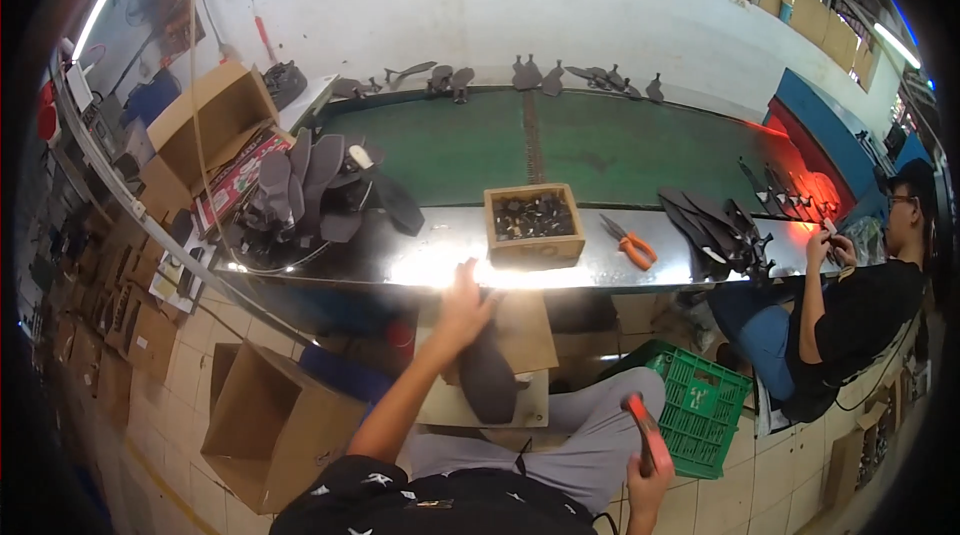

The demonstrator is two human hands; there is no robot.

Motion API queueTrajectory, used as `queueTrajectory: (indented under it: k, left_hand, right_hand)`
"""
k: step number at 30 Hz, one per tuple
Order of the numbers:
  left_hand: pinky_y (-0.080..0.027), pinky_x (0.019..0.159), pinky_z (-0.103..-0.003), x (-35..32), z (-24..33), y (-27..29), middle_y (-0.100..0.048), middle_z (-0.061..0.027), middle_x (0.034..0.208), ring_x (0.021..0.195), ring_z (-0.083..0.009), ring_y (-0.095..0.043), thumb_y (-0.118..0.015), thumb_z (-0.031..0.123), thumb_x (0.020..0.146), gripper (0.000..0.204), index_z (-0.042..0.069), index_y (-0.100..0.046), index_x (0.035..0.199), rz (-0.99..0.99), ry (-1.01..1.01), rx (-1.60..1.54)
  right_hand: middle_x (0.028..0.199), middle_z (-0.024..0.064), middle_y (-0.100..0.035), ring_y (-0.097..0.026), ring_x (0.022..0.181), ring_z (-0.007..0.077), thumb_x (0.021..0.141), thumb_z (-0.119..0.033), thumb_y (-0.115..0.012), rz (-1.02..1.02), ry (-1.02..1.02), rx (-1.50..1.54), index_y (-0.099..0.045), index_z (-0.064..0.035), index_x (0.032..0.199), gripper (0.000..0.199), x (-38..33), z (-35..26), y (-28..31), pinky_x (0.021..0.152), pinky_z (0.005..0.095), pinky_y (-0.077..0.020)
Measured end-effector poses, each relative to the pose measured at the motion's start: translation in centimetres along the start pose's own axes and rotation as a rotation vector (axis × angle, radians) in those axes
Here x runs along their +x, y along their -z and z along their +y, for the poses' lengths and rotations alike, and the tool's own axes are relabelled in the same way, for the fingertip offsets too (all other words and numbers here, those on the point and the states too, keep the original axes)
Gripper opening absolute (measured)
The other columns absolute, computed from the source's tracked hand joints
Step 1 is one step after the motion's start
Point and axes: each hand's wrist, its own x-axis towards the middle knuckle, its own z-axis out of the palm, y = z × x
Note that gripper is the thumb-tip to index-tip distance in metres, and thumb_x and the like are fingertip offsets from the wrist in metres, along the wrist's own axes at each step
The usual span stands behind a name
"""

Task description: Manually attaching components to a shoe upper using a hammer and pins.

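Note:
My left hand (462, 310) grips the upper end of a dark grey shoe sole (487, 380), one finger pointing up towards the bench. The sole lies slanted over a pale board (525, 333) just in front of my lap; its far end is covered by the hand. In my right hand (648, 491), low at the right over my thigh, is a hammer with red-orange parts (650, 440), held upright. Beyond my left hand stands a wooden box (537, 253) filled with small dark and light pieces. Orange-handled pliers (634, 247) lie to its right.
Dark soles are piled on the metal bench at left (315, 190) and right (715, 230). Behind it runs a green conveyor belt (430, 140). An open carton (265, 425) and a green crate (700, 415) flank me. A co-worker (860, 305) sits at right.

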Motion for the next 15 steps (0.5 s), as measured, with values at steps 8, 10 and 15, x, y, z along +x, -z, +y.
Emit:
queueTrajectory:
  k: [8,10,15]
  left_hand:
    - [-0.051,0.085,-0.044,16.5,0.6,-6.7,-0.068,-0.0165,0.105,0.099,-0.0351,-0.062,-0.064,0.017,0.087,0.018,0.002,-0.069,0.095,-0.221,-0.302,0.187]
    - [-0.055,0.075,-0.044,18.9,0.3,-9.1,-0.07,-0.0156,0.097,0.088,-0.0369,-0.067,-0.067,0.012,0.081,0.013,0.002,-0.071,0.089,-0.594,-0.273,0.585]
    - [-0.056,0.068,-0.044,20.2,1.4,-8.9,-0.071,-0.0181,0.085,0.076,-0.036,-0.07,-0.073,0.009,0.073,0.016,0.001,-0.072,0.086,-0.591,-0.358,0.521]
  right_hand:
    - [0.051,-0.0018,-0.042,-0.042,0.04,0.0089,0.097,-0.013,-0.059,0.213,-0.3,1.288,-0.055,-0.0024,0.095,0.012,-4.9,3.0,-1.9,0.038,0.023,-0.0359]
    - [0.051,-0.0022,-0.042,-0.041,0.042,0.0052,0.097,-0.016,-0.061,0.224,-0.311,1.215,-0.054,-0.0046,0.092,0.015,-3.3,2.8,-3.3,0.035,0.0246,-0.0323]
    - [0.064,-0.0006,-0.055,-0.05,0.055,0.008,0.093,-0.025,-0.069,0.183,-0.271,0.649,-0.062,-0.0023,0.089,0.024,-1.3,-2.2,-2.1,0.051,0.0276,-0.0396]
